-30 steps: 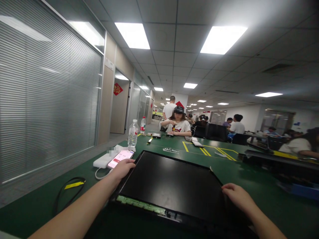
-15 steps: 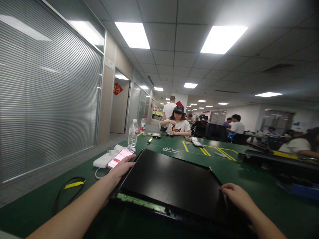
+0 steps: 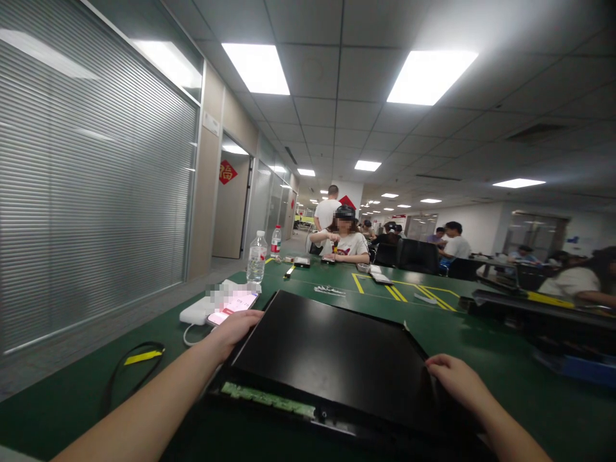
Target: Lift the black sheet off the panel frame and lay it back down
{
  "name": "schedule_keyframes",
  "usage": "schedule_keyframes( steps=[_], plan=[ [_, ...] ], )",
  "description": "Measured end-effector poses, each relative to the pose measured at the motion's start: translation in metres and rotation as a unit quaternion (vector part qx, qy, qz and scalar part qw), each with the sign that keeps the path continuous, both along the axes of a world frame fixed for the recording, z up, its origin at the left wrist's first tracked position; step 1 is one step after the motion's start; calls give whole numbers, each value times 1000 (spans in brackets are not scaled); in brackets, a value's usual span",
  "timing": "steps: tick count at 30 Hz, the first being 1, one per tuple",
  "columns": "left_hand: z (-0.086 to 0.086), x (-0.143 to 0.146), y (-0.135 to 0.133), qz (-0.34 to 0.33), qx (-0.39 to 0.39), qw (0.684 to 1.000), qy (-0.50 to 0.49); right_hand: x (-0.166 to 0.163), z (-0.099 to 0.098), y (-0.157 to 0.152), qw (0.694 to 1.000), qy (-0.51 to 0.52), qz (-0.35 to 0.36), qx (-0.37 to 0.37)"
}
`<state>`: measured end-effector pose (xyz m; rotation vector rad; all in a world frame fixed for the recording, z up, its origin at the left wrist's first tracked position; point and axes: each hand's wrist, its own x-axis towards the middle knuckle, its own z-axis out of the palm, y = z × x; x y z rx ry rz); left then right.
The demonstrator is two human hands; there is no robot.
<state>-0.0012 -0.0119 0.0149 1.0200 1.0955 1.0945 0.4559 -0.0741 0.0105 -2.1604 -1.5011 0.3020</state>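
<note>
Head view: dark panel [image 3: 332, 356] sits between our hands over the counter [image 3: 491, 340], near R corner lost in shadow. R grip [image 3: 451, 375] pinches its R edge; L grip [image 3: 237, 327] at L edge, tips hidden, we can't tell if clamped. Phone [image 3: 237, 303] part-covered, screen blurry.

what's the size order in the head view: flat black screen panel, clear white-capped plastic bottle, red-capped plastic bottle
1. flat black screen panel
2. clear white-capped plastic bottle
3. red-capped plastic bottle; it stands farther off, so true size is unsure
</note>
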Motion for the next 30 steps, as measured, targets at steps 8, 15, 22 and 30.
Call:
schedule_keyframes(
  steps=[8,15,22,30],
  plan=[
    [-5,3,2,6,43,994,99,1,1,1,1000,-2,1,0],
    [8,6,-10,56,89,962,252,0,1,0,1000,-4,-2,4],
    [6,9,-13,33,160,912,376,-1,4,-1,1000,-1,-1,-2],
    [8,9,-13,28,173,899,401,1,3,-1,1000,-4,1,6]
  ],
)
